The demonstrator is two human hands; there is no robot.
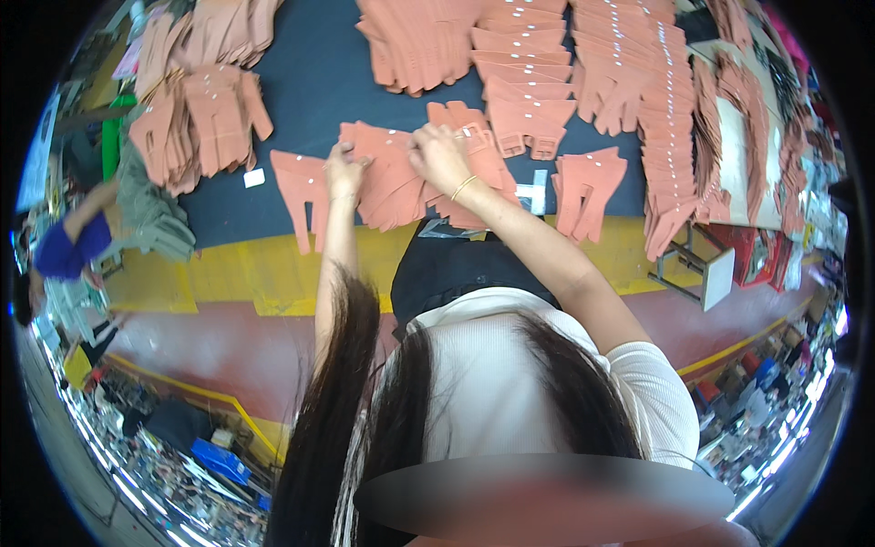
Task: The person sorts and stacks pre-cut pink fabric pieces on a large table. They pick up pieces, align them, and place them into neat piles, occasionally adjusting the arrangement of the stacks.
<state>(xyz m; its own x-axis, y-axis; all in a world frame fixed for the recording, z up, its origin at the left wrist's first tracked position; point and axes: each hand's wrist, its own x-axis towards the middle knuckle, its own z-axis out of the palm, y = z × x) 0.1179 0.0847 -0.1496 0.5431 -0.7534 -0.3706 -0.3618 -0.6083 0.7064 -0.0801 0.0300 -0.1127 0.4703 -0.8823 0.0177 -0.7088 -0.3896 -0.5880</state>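
On the dark table in front of me lies a fanned stack of salmon-coloured glove pieces [387, 178]. My left hand [344, 173] is at its left edge, thumb and fingers bent over the pieces. Curled fingers of my right hand [441, 157] grip the upper right part of the same stack; a thin bracelet circles that wrist. Under and beside the right hand, more salmon pieces with cut-out openings [476, 137] overlap. Left of my left hand lies a separate glove piece [299, 187] with split fingers. The fingertips are partly hidden among the pieces.
Long overlapping rows of glove pieces [524, 77] stretch across the table's far side and right. A small pile [588, 187] sits right of my forearm, stacks [214, 118] at far left. A white card [254, 178] lies nearby. A stool [711, 273] stands right; another person's arm [91, 205] shows left.
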